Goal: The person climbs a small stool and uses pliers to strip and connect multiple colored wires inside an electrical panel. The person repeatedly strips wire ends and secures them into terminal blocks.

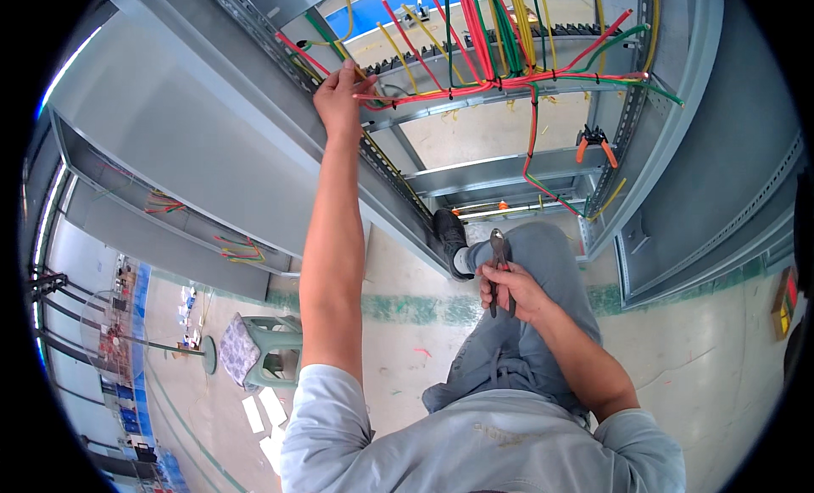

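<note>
My left hand (339, 101) reaches up to the left post of a grey metal cabinet frame. Its fingers are closed around yellow and green wires (343, 50) at the end of the wire bundle; the exact grip is partly hidden. Red, green and yellow wires (487, 84) run across the frame, tied with black ties, and many rise upward from the middle. Low in front of my bent leg, my right hand (514, 289) holds pliers (497, 243) with dark and reddish handles, jaws pointing up, away from the wires.
A tool with orange handles (596, 145) hangs on the right side of the frame. Cabinet doors or panels (195, 128) stand at both sides. A green stool (275, 349) with a patterned cushion (241, 350) is at the lower left. White sheets (272, 406) lie on the floor nearby.
</note>
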Motion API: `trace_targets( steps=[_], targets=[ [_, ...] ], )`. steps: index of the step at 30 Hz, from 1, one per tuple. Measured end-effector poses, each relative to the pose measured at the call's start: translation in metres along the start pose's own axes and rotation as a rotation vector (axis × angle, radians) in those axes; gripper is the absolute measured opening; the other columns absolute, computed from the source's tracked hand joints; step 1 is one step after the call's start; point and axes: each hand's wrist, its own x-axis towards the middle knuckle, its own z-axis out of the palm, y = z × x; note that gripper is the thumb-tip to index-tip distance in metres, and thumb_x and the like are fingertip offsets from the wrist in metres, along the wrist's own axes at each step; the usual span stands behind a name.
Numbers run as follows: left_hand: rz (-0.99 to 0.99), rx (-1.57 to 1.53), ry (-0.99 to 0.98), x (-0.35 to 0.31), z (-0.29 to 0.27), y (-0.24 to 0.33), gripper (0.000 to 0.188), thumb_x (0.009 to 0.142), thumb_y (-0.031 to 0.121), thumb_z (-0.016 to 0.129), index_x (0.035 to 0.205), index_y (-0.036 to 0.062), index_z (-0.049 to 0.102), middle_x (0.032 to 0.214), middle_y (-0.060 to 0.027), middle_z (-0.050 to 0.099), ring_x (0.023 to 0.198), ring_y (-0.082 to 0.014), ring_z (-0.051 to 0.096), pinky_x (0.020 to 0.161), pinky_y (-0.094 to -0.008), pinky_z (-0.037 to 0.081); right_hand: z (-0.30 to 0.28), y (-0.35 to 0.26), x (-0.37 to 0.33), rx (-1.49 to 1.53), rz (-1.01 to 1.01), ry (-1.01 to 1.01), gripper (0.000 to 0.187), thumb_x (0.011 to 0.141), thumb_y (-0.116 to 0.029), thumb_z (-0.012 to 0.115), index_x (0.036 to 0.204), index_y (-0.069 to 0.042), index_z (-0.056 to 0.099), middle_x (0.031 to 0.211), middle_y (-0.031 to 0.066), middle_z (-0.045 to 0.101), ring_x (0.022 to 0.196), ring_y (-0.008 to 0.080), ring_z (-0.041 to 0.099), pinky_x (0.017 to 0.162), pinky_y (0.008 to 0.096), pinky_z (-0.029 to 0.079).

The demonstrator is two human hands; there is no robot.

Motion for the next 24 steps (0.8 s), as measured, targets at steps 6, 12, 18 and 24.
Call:
trace_targets(
  steps=[6,12,18,24],
  targets=[
    [-0.217,-0.034,-0.078,0.017,0.001,0.009,0.044,0.100,0.038,0.067,0.110,-0.0046,0.060,0.092,-0.0116,0.066,0.081,-0.0225,0.071,0.065,-0.0354,0.060,0.003,-0.001,0.000,0.005,-0.001,-0.012,0.023,0.101,-0.025,0.064,0.108,-0.004,0.059,0.079,0.0040,0.059,0.070,0.0171,0.060,0.066,0.0362,0.052],
    [-0.361,0.121,-0.107,0.038,0.004,0.012,0.056,0.099,0.052,0.062,0.111,-0.0022,0.061,0.094,-0.0135,0.067,0.085,-0.0228,0.066,0.074,-0.0445,0.060,0.001,0.001,-0.002,0.009,-0.004,-0.002,0.022,0.101,-0.024,0.064,0.107,-0.003,0.059,0.078,0.0035,0.059,0.068,0.0166,0.060,0.065,0.0362,0.052],
    [-0.476,0.150,-0.115,0.045,0.002,0.025,0.049,0.094,0.053,0.067,0.100,0.0047,0.059,0.089,-0.0121,0.067,0.086,-0.0240,0.066,0.075,-0.0530,0.059,0.003,-0.004,-0.006,0.017,-0.006,0.012,0.021,0.101,-0.024,0.063,0.107,-0.003,0.059,0.078,0.0034,0.059,0.069,0.0169,0.061,0.064,0.0360,0.052],
    [-0.526,0.091,-0.023,0.045,0.025,0.031,0.035,0.092,0.040,0.067,0.097,0.0069,0.058,0.089,-0.0104,0.068,0.084,-0.0220,0.066,0.079,-0.0590,0.056,-0.001,-0.004,-0.005,0.037,-0.021,0.006,0.021,0.101,-0.023,0.064,0.107,-0.003,0.059,0.078,0.0037,0.059,0.069,0.0173,0.061,0.064,0.0361,0.052]
  ],
)
